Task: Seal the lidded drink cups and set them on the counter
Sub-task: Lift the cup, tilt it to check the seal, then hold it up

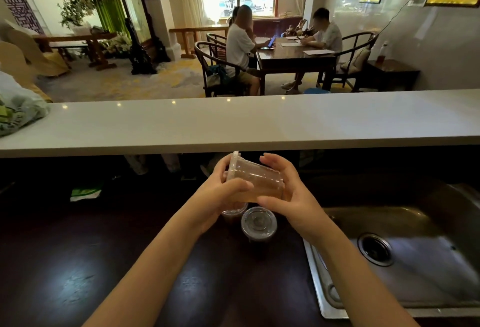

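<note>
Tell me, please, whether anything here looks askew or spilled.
The held cup lies nearly on its side between the left hand and right hand, drink pooled along its lower wall; no spill is visible.

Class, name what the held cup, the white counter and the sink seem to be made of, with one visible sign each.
The held cup: thin clear plastic, glossy; the brown drink shows through its wall. The white counter: polished stone or a composite, unclear which; small lights reflect along it. The sink: likely stainless steel, brushed; grey metallic sheen.
</note>
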